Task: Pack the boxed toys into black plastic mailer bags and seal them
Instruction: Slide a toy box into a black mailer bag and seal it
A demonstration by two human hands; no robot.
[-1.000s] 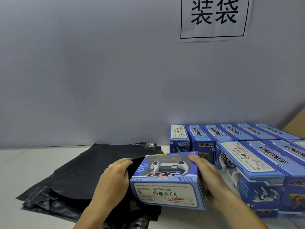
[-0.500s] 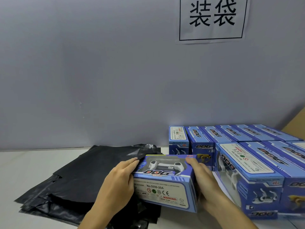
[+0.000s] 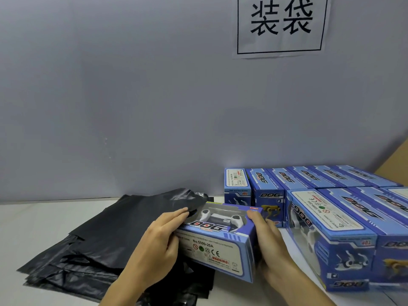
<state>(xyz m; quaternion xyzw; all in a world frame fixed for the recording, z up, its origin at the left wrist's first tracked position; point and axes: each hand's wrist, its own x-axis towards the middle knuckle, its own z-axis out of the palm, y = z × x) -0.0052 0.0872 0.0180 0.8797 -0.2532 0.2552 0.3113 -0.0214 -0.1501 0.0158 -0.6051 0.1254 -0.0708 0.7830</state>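
Note:
A blue toy box [image 3: 217, 241] marked DOG, with a window showing a white toy dog, lies at the right edge of a stack of black mailer bags [image 3: 103, 241]. My left hand [image 3: 159, 244] grips the box's left end, with its fingers over the top edge and against the top bag. My right hand [image 3: 268, 244] holds the box's right end, thumb on its top corner. The top bag's far end is lifted beside the box.
Several more blue DOG boxes [image 3: 331, 219] stand in rows on the white table [image 3: 33, 219] at the right, close to my right hand. A grey wall with a paper sign [image 3: 280, 25] runs behind. A brown cardboard edge [image 3: 395, 164] shows at far right.
The box has moved left and down toward the bag stack. My left hand went from resting on the bags to gripping the box's left end.

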